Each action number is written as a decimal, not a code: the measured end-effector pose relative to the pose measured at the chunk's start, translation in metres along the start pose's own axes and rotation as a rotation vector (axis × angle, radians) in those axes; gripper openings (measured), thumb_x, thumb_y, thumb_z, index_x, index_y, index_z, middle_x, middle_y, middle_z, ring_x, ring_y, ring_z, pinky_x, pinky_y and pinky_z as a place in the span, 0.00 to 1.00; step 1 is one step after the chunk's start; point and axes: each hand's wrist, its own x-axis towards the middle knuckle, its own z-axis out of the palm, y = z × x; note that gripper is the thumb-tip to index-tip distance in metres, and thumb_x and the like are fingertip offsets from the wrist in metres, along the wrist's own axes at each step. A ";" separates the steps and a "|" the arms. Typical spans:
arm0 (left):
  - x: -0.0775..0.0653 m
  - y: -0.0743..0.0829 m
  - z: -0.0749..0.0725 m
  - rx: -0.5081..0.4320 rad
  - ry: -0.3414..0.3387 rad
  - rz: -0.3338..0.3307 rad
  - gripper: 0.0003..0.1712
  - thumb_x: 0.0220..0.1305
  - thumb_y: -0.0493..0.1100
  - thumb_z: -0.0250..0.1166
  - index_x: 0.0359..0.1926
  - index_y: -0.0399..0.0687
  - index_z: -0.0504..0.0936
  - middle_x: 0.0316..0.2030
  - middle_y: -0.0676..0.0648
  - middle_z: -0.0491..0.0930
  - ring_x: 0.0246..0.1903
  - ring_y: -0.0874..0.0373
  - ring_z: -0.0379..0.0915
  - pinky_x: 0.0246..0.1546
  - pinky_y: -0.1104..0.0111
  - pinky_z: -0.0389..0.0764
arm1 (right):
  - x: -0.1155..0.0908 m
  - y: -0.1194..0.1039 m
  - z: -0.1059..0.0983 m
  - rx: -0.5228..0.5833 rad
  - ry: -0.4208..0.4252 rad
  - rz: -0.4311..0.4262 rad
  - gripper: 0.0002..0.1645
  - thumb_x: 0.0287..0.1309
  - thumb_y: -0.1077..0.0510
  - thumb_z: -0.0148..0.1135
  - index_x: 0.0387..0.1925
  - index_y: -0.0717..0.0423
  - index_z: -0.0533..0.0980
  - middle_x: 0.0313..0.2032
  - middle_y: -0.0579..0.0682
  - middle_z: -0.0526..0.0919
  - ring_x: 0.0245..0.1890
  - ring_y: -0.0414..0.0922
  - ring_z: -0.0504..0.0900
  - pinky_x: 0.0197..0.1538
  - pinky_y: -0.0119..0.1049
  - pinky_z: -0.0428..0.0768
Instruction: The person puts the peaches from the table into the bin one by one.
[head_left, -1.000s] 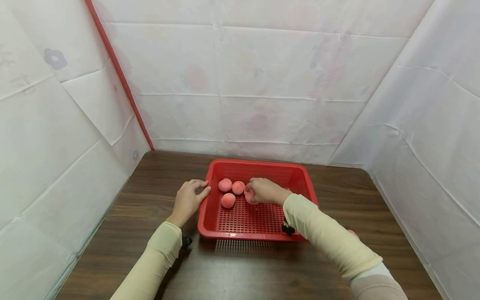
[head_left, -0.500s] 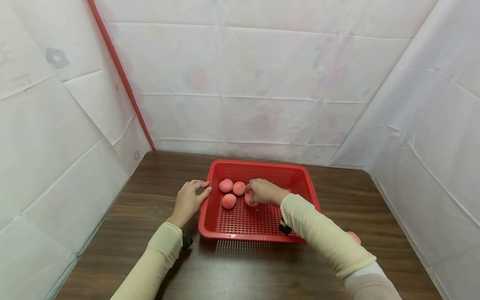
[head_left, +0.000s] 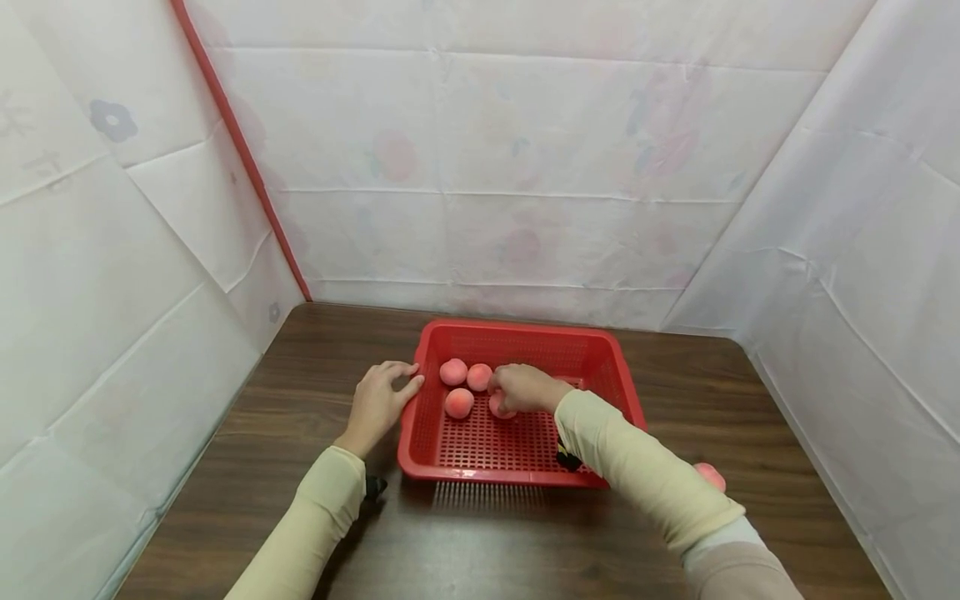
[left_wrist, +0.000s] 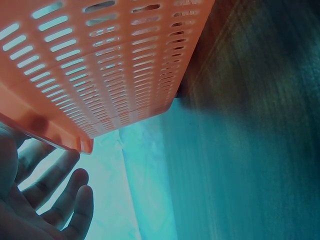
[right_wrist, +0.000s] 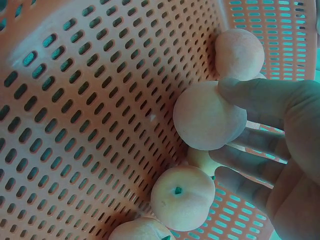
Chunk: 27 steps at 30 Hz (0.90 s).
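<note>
A red plastic basket (head_left: 480, 477) with a perforated floor and walls stands on the table. My left hand (head_left: 377, 406) is at its left rim, thumb and fingertips touching the edge. In the left wrist view, the fingers (left_wrist: 65, 202) are spread and loosely bent beside the rim. Inside the basket, my right hand (head_left: 527, 388) holds a peach (right_wrist: 205, 117) between thumb and fingers. Three other pinkish peaches lie left of it: a back-left peach (head_left: 453, 372), a middle peach (head_left: 479, 377) and a front peach (head_left: 459, 403). The right wrist view shows several peaches, one partly hidden behind the held one.
Another peach (head_left: 709, 477) lies on the dark wooden table (head_left: 450, 550), right of the basket and partly behind the right sleeve (head_left: 645, 467). White patterned sheeting (head_left: 480, 167) hangs along the back and both sides of the table.
My right hand has shifted slightly toward me with the peach, and the forearm has drawn left, showing more of the peach on the table. The left hand stays at the rim.
</note>
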 end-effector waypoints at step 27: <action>-0.001 -0.001 -0.001 -0.014 -0.003 -0.005 0.19 0.62 0.49 0.68 0.50 0.44 0.85 0.48 0.42 0.83 0.50 0.45 0.75 0.55 0.48 0.76 | -0.004 0.000 -0.006 0.032 0.014 0.002 0.10 0.58 0.61 0.65 0.43 0.53 0.83 0.44 0.51 0.82 0.40 0.45 0.76 0.47 0.40 0.75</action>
